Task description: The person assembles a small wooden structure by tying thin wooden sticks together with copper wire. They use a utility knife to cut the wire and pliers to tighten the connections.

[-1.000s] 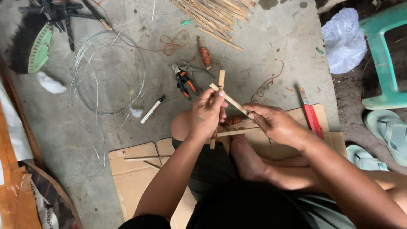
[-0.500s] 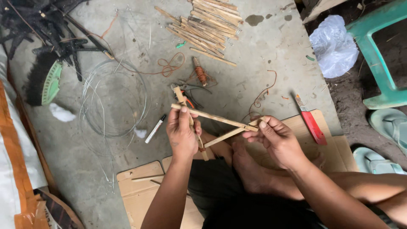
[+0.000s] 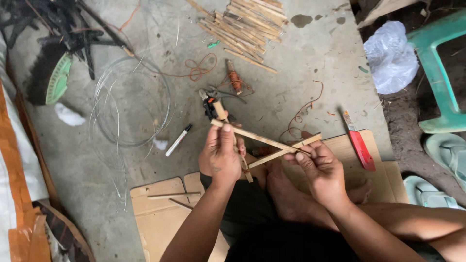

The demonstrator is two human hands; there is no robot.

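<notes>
Lowered and spread since before, both hands, left hand (image 3: 221,155) and right hand (image 3: 323,170), pinch 3 lashed sticks (image 3: 264,143); loose grip could slip the joint.

Both forearms reach forward from the seated body, bare to the elbow. The left hand (image 3: 221,156) is raised, back toward the camera, fingers curled shut in a grip. The right hand (image 3: 323,170) sits slightly lower, fingertips pinched together, thumb pressing forward.
</notes>
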